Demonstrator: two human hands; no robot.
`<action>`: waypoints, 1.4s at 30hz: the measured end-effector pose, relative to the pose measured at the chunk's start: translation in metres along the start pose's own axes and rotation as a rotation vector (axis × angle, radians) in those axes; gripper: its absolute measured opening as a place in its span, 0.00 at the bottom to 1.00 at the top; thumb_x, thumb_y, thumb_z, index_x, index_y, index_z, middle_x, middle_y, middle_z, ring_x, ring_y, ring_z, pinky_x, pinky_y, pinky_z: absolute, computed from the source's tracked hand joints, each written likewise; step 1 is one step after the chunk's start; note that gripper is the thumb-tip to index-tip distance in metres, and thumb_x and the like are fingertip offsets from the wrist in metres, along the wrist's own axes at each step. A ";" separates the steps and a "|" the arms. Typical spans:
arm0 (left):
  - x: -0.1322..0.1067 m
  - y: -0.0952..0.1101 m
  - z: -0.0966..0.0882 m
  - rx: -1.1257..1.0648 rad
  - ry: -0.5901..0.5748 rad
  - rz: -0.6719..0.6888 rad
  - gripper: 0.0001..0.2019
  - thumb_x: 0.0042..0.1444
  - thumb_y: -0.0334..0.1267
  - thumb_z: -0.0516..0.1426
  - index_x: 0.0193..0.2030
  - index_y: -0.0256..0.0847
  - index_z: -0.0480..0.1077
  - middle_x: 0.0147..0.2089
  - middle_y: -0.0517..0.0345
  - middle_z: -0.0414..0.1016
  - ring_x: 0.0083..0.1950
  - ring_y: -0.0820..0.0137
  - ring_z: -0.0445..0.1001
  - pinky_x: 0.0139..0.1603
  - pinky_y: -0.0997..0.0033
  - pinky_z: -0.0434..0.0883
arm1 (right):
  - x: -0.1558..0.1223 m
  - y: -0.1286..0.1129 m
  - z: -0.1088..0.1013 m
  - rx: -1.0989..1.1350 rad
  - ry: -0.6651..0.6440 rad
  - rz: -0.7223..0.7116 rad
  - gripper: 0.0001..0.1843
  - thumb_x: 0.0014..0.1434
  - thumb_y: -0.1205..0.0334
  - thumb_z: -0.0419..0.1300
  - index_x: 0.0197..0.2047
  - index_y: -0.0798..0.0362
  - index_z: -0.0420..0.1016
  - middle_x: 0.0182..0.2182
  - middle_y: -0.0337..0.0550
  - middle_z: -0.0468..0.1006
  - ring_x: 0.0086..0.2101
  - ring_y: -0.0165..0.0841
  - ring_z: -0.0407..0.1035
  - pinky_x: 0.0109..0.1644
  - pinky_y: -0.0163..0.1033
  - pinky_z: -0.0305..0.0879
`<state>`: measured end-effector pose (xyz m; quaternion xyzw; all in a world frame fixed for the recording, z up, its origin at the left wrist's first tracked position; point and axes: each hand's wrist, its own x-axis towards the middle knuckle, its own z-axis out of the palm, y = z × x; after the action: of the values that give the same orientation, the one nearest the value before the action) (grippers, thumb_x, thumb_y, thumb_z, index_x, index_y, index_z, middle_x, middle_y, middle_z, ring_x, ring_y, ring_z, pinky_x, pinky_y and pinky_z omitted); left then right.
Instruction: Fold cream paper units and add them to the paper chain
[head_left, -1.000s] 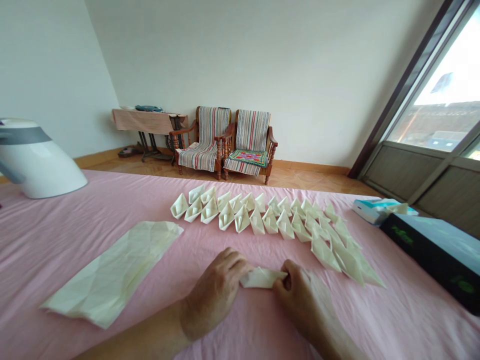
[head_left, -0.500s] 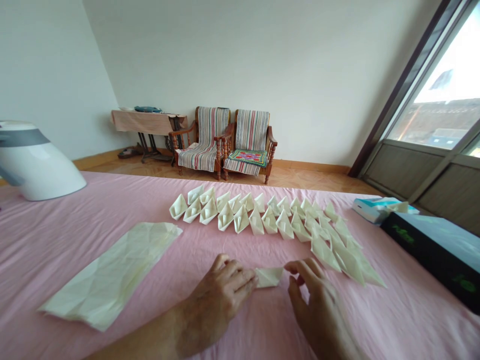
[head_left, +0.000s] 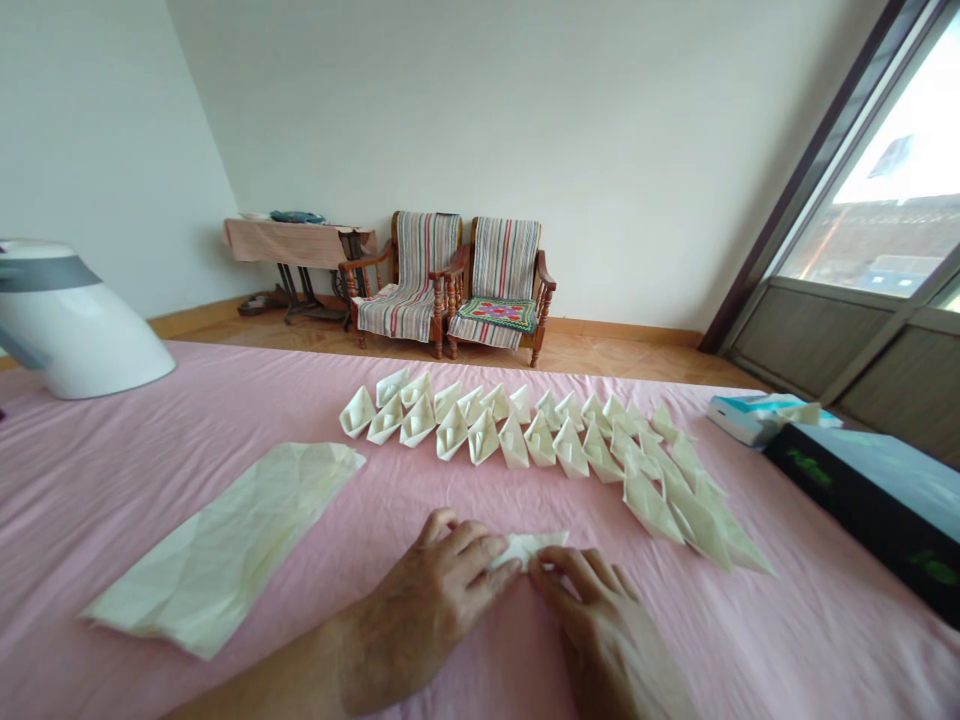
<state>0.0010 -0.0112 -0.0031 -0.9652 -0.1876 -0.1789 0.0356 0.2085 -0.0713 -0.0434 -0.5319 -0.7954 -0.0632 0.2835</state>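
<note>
Between both sets of fingertips sits the folded paper (head_left: 535, 545), low on the pink cloth (head_left: 787, 640), near the row of paper boats (head_left: 525, 435). My left hand (head_left: 442, 590) pinches its left end closed. My right hand (head_left: 600, 630) has its fingers closed on the right end, touching the left's. Best bet is to pin with the left, line up the edges, then press the crease firmly. Half a second ago my right hand was spread open beside the paper. It has closed in now, so less paper shows.
</note>
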 end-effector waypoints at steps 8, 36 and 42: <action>0.000 0.000 -0.002 0.014 -0.009 0.020 0.12 0.66 0.30 0.53 0.55 0.39 0.67 0.49 0.51 0.76 0.48 0.64 0.70 0.51 0.60 0.58 | 0.000 -0.003 0.000 -0.031 0.064 -0.009 0.26 0.51 0.78 0.50 0.48 0.48 0.75 0.45 0.40 0.79 0.44 0.39 0.71 0.45 0.42 0.66; -0.008 0.005 0.005 -0.144 0.084 -0.090 0.12 0.64 0.25 0.49 0.30 0.38 0.66 0.33 0.59 0.73 0.37 0.68 0.69 0.54 0.57 0.53 | 0.000 -0.008 -0.008 -0.317 0.171 -0.052 0.13 0.56 0.70 0.51 0.40 0.56 0.76 0.38 0.50 0.82 0.39 0.41 0.76 0.48 0.49 0.57; -0.006 0.005 0.002 -0.149 0.019 -0.149 0.10 0.65 0.26 0.48 0.42 0.38 0.69 0.37 0.56 0.72 0.40 0.66 0.68 0.51 0.58 0.55 | 0.006 -0.011 -0.003 -0.124 0.196 -0.059 0.18 0.58 0.72 0.50 0.49 0.56 0.72 0.46 0.46 0.79 0.45 0.38 0.72 0.49 0.43 0.61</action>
<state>-0.0017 -0.0179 -0.0071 -0.9468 -0.2447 -0.2035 -0.0479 0.1982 -0.0721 -0.0351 -0.5161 -0.7738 -0.1724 0.3243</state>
